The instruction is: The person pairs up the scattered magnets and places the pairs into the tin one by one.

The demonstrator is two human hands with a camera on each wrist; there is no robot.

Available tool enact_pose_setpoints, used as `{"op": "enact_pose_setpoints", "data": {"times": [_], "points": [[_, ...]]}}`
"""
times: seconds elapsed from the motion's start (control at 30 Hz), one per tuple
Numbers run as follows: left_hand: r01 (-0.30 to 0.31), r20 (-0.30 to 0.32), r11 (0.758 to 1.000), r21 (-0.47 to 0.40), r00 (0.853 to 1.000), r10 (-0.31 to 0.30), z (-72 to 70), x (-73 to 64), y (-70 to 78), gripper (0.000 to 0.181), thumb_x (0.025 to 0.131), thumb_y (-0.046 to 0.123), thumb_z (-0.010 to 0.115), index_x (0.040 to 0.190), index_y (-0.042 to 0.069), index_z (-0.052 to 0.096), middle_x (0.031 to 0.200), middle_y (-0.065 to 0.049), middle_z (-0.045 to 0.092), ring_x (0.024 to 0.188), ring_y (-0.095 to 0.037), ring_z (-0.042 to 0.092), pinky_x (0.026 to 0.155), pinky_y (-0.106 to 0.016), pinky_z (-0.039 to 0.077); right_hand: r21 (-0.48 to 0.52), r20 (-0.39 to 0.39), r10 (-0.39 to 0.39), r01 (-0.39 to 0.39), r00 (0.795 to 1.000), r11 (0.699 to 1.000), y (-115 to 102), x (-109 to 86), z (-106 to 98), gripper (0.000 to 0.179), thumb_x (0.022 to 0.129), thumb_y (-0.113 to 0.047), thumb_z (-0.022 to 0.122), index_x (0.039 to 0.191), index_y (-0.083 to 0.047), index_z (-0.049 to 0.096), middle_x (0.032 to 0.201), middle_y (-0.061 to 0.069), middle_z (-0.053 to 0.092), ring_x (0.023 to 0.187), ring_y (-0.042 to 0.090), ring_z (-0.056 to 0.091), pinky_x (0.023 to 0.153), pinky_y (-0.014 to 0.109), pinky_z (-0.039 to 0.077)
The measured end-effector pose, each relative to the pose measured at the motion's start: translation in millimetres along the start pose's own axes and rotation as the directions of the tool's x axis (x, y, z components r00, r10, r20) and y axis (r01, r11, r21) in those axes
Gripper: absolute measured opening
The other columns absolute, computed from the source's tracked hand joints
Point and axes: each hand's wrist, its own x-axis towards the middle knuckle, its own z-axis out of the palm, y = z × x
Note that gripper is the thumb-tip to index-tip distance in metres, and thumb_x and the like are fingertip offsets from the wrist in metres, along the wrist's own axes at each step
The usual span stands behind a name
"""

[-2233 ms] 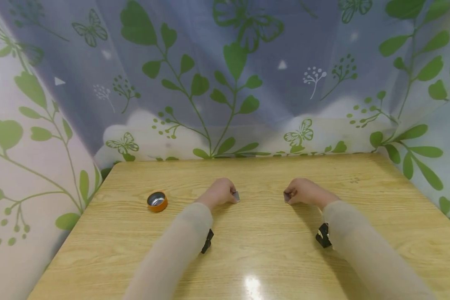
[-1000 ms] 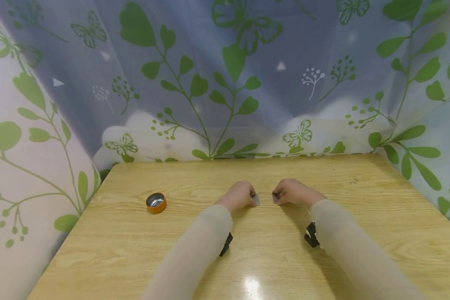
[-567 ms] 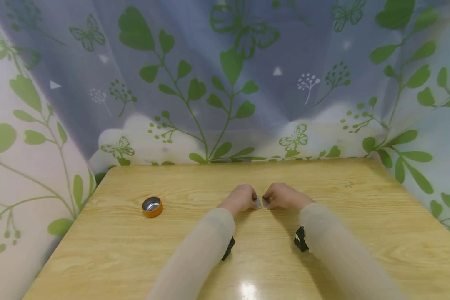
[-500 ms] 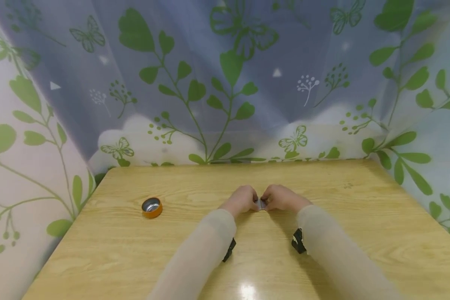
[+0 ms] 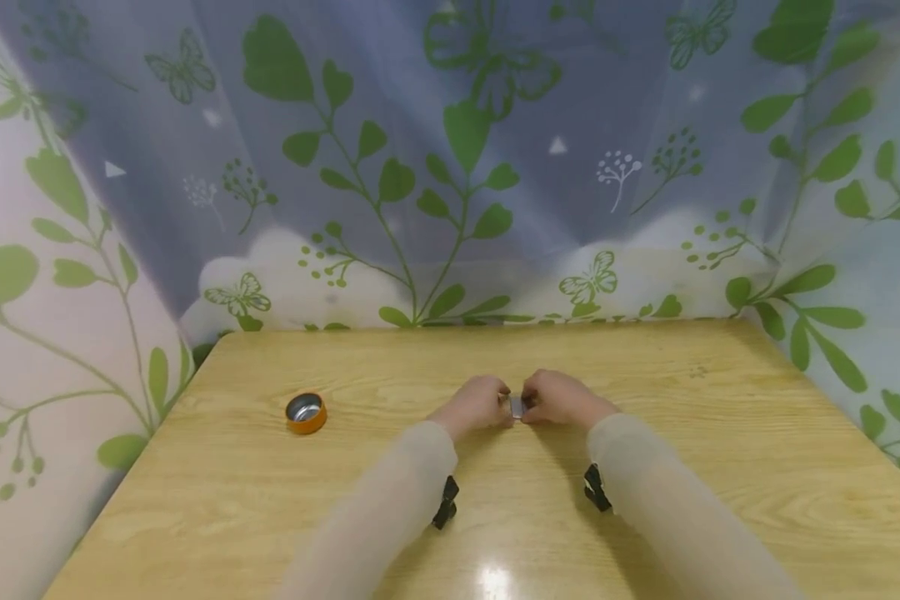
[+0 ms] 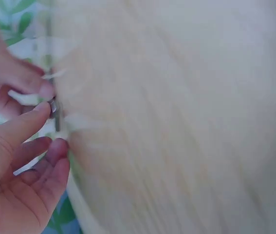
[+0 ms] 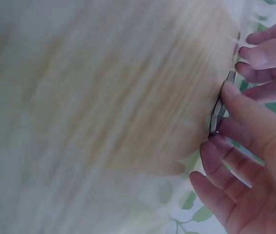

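Observation:
A small flat grey metallic piece point(image 5: 517, 407) lies between the two hands near the middle of the table. The right hand point(image 5: 558, 398) pinches it between thumb and fingers, as the right wrist view shows with the grey piece point(image 7: 217, 116) along the thumb tip. Facing it from the left, the left hand point(image 5: 480, 403) has its thumb and fingers spread apart. In the left wrist view, the left thumb tip overlaps the end of the dark grey piece point(image 6: 54, 108). The fingers partly hide the piece.
A small round orange bowl point(image 5: 306, 425) with a silvery inside stands on the left of the wooden table point(image 5: 390, 358). Behind the table hangs a leaf-and-butterfly patterned curtain point(image 5: 390, 250). Each wrist wears a black camera mount point(image 5: 446, 502).
Both hands, each pinching a small grey piece, have come together at the middle until the pieces met. Since then, the left fingers have opened and drawn slightly left.

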Motion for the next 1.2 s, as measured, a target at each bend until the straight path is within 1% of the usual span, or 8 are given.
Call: {"op": "enact_pose_setpoints", "data": {"times": [0.17, 0.37, 0.53, 0.63, 0.7, 0.8, 0.93, 1.2], "points": [[-0.002, -0.011, 0.998, -0.070, 1.000, 0.001, -21.2, -27.2, -26.3, 0.046, 0.086, 0.018, 0.068, 0.126, -0.001, 0.055, 0.106, -0.012, 0.062, 0.098, -0.024, 0.058, 0.082, -0.035, 0.048, -0.039, 0.050, 0.085, -0.083, 0.995, 0.996, -7, 1.0, 0, 0.018, 0.080, -0.019, 0.075, 0.088, -0.006, 0.065, 0.081, 0.000, 0.059, 0.072, 0.015, 0.052, 0.069, 0.034, 0.046], [0.018, -0.131, 0.982, -0.189, 0.990, -0.044, -58.0, -69.5, -66.3, 0.043, 0.091, 0.020, 0.062, 0.128, 0.002, 0.054, 0.115, -0.013, 0.059, 0.105, -0.027, 0.056, 0.086, -0.039, 0.047, -0.064, 0.059, 0.075, -0.071, 0.995, 0.995, -11, 1.1, 0, 0.019, 0.081, -0.019, 0.074, 0.090, -0.005, 0.064, 0.081, 0.001, 0.058, 0.073, 0.015, 0.052, 0.069, 0.033, 0.046], [0.005, -0.292, 0.969, -0.245, 0.953, -0.079, -89.9, -105.0, -106.5, 0.046, 0.094, 0.024, 0.057, 0.133, 0.001, 0.048, 0.131, -0.019, 0.049, 0.120, -0.035, 0.045, 0.095, -0.050, 0.039, -0.030, 0.071, 0.083, -0.081, 0.994, 0.996, -3, -0.2, -1, 0.020, 0.082, -0.021, 0.073, 0.083, -0.006, 0.061, 0.077, 0.001, 0.055, 0.068, 0.015, 0.048, 0.063, 0.031, 0.043], [0.078, -0.335, 0.953, -0.292, 0.925, -0.178, -105.3, -125.0, -133.1, 0.056, 0.096, 0.031, 0.053, 0.140, 0.000, 0.038, 0.140, -0.024, 0.036, 0.128, -0.041, 0.032, 0.100, -0.056, 0.030, 0.023, 0.072, 0.114, -0.115, 0.991, 0.993, 3, -1.0, -2, 0.022, 0.080, -0.022, 0.074, 0.080, -0.006, 0.059, 0.076, 0.002, 0.055, 0.067, 0.016, 0.047, 0.063, 0.032, 0.042], [0.153, -0.306, 0.927, -0.342, 0.915, -0.264, -111.5, -138.3, -149.8, 0.068, 0.095, 0.039, 0.051, 0.145, -0.001, 0.027, 0.144, -0.028, 0.026, 0.131, -0.044, 0.024, 0.102, -0.058, 0.026, 0.060, 0.073, 0.127, -0.131, 0.989, 0.990, 7, -1.0, -3, 0.024, 0.079, -0.021, 0.075, 0.084, -0.004, 0.060, 0.079, 0.003, 0.057, 0.069, 0.017, 0.049, 0.065, 0.033, 0.044], [0.266, -0.183, 0.866, -0.424, 0.911, -0.370, -112.4, -152.9, -168.6, 0.085, 0.093, 0.047, 0.051, 0.148, 0.000, 0.007, 0.148, -0.031, 0.013, 0.133, -0.048, 0.015, 0.103, -0.058, 0.024, 0.098, 0.089, 0.157, -0.166, 0.983, 0.981, 14, -2.6, -7, 0.031, 0.078, -0.021, 0.077, 0.094, 0.000, 0.059, 0.086, 0.005, 0.060, 0.077, 0.019, 0.053, 0.072, 0.036, 0.046], [0.335, -0.037, 0.792, -0.511, 0.912, -0.409, -104.0, -161.4, -187.5, 0.096, 0.090, 0.042, 0.059, 0.148, 0.001, -0.007, 0.147, -0.035, 0.007, 0.131, -0.049, 0.019, 0.099, -0.055, 0.032, 0.123, 0.121, 0.187, -0.202, 0.975, 0.972, 22, -6.0, -11, 0.038, 0.079, -0.023, 0.076, 0.101, 0.003, 0.059, 0.093, 0.008, 0.060, 0.082, 0.021, 0.054, 0.075, 0.038, 0.046], [0.285, -0.064, 0.819, -0.498, 0.930, -0.362, -92.4, -155.4, -201.2, 0.080, 0.086, 0.024, 0.069, 0.144, -0.004, 0.023, 0.139, -0.036, 0.029, 0.125, -0.046, 0.033, 0.095, -0.049, 0.039, 0.119, 0.121, 0.178, -0.192, 0.977, 0.974, 35, -12.6, -16, 0.022, 0.088, -0.018, 0.065, 0.096, 0.003, 0.063, 0.089, 0.008, 0.062, 0.078, 0.019, 0.053, 0.072, 0.036, 0.045]]}}
